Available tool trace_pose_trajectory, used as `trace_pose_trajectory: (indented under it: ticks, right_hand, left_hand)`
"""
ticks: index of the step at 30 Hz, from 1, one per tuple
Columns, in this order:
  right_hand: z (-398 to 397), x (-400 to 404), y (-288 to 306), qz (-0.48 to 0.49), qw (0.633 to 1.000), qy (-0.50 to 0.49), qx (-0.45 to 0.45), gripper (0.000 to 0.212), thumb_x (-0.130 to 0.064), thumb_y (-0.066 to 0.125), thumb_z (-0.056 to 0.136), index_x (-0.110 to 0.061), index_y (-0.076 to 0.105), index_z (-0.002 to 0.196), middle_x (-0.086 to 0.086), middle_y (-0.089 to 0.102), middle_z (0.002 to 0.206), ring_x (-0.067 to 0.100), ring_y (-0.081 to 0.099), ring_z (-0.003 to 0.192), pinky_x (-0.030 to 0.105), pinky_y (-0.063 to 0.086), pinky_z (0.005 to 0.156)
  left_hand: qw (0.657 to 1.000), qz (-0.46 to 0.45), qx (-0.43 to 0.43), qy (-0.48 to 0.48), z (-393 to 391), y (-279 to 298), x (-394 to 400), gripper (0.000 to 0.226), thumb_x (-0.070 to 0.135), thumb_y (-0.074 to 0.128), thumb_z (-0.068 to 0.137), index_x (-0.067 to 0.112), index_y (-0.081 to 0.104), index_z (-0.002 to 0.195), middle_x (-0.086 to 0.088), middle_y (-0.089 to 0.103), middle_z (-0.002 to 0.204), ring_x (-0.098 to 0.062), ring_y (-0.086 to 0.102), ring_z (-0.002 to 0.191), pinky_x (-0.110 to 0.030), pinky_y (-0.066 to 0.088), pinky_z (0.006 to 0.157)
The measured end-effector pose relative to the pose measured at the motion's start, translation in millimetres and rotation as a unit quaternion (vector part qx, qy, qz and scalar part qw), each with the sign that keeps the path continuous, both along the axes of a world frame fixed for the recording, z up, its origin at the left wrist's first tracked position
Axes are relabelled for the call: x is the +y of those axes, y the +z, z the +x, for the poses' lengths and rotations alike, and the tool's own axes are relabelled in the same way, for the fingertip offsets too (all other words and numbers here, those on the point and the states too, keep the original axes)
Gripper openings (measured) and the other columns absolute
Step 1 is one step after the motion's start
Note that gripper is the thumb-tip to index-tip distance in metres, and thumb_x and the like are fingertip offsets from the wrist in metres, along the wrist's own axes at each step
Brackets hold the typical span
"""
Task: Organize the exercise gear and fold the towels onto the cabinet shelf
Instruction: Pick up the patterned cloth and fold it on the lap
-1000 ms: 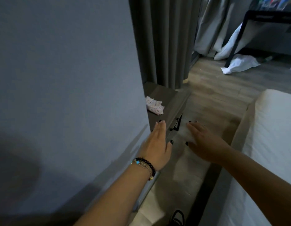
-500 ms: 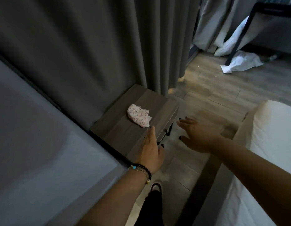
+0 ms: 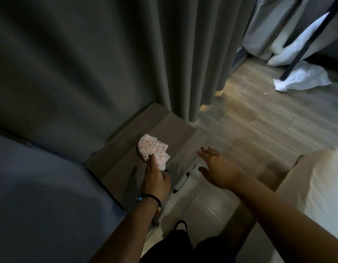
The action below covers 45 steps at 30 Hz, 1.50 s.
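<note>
At centre frame, the left hand (image 3: 155,178) lies with straight fingers on the speckled cloth (image 3: 152,149), which sits on the grey cabinet (image 3: 180,132). The right hand (image 3: 218,168) hovers relaxed, empty. She should pinch the near edge before lifting.

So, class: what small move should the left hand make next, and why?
Probably curl the fingers to grip the small speckled pink-and-white cloth: the left hand already rests on its near edge atop the low grey wooden cabinet, fingers straight.
</note>
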State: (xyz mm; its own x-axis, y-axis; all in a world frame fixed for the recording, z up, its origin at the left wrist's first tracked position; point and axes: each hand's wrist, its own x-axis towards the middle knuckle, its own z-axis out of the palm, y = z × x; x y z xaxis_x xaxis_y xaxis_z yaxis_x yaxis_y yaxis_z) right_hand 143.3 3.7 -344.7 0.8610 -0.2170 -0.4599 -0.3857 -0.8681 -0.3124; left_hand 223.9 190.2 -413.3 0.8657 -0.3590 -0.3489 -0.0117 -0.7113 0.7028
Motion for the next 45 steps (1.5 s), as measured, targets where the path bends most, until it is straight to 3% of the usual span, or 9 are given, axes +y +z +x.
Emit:
trace_pose_trajectory:
  ticks: [4,11,18,22,26,35,38,42,45]
  right_hand:
    - [37,-16,-22,0.028,0.998,0.034,0.046,0.067,-0.034,0.047,0.099,-0.022,0.01,0.154,0.003,0.017,0.16,0.022,0.011,0.148,0.038,0.015,0.119]
    - [104,-36,-75,0.051,0.989,0.125,0.065,0.074,-0.034,0.048,0.098,-0.021,0.001,0.154,0.004,0.019,0.16,0.023,0.016,0.147,0.034,0.018,0.118]
    - [136,-42,-131,0.061,0.977,0.192,0.076,0.073,-0.033,0.047,0.099,-0.019,0.001,0.154,0.006,0.015,0.16,0.023,0.014,0.147,0.03,0.016,0.117]
    - [132,-48,-148,0.076,0.968,0.214,0.104,0.073,-0.033,0.046,0.099,-0.018,0.0,0.154,0.006,0.013,0.161,0.023,0.013,0.147,0.03,0.017,0.117]
    - [129,-56,-135,0.094,0.964,0.223,0.108,0.073,-0.033,0.049,0.098,-0.019,0.005,0.155,0.005,0.021,0.159,0.022,0.021,0.145,0.031,0.023,0.117]
    - [161,-43,-20,0.269,0.95,0.158,0.014,0.074,-0.028,0.06,0.093,-0.024,0.013,0.151,-0.003,0.036,0.15,0.012,0.037,0.135,0.017,0.029,0.105]
    - [166,-22,36,0.386,0.904,0.178,-0.049,0.058,-0.02,0.064,0.091,-0.049,0.028,0.126,-0.029,0.046,0.122,-0.014,0.05,0.107,0.005,0.039,0.089]
    - [155,10,73,0.466,0.852,0.215,-0.101,0.049,-0.014,0.07,0.086,-0.028,0.047,0.127,-0.012,0.062,0.116,-0.004,0.059,0.106,0.02,0.049,0.095]
    - [145,28,84,0.438,0.842,0.238,-0.206,0.044,-0.016,0.078,0.078,-0.033,0.051,0.108,-0.022,0.056,0.11,-0.005,0.058,0.099,0.018,0.051,0.086]
  left_hand:
    - [0.999,0.028,0.039,0.022,23,-23,-8,0.078,0.014,0.051,0.095,0.017,0.001,0.155,-0.007,0.011,0.16,-0.027,0.029,0.142,-0.024,0.029,0.105]
    - [0.98,0.197,0.004,-0.015,69,-80,-30,0.074,0.026,0.051,0.096,0.036,0.004,0.153,-0.012,-0.031,0.155,-0.033,-0.032,0.141,-0.052,0.005,0.119]
    - [0.957,0.287,0.028,0.026,90,-148,-47,0.065,0.037,0.049,0.095,0.037,0.016,0.151,-0.01,-0.016,0.16,-0.037,-0.02,0.145,-0.055,0.005,0.119]
    - [0.952,0.293,0.0,0.084,90,-167,-38,0.05,0.036,0.051,0.093,0.03,0.04,0.141,-0.006,0.014,0.158,-0.031,0.016,0.144,-0.046,0.019,0.117]
    - [0.966,0.126,-0.014,0.227,88,-139,-34,0.025,0.015,0.054,0.092,0.017,0.065,0.115,-0.009,0.047,0.133,-0.027,0.051,0.117,-0.033,0.041,0.1]
    - [0.901,-0.172,0.029,0.397,67,40,-37,0.012,0.028,0.046,0.1,0.031,0.057,0.101,0.009,0.06,0.103,-0.011,0.059,0.099,-0.032,0.049,0.087]
    - [0.855,-0.261,-0.008,0.449,53,86,-32,0.015,0.02,0.045,0.1,0.023,0.059,0.104,0.003,0.064,0.103,-0.01,0.062,0.093,-0.021,0.051,0.076]
    - [0.78,-0.366,-0.003,0.508,34,122,-21,0.022,0.017,0.043,0.099,0.015,0.059,0.114,-0.008,0.067,0.116,-0.019,0.067,0.099,-0.028,0.055,0.077]
    - [0.705,-0.486,0.017,0.515,26,148,-15,0.035,0.026,0.05,0.089,0.006,0.06,0.115,-0.009,0.073,0.107,-0.021,0.07,0.095,-0.027,0.058,0.068]
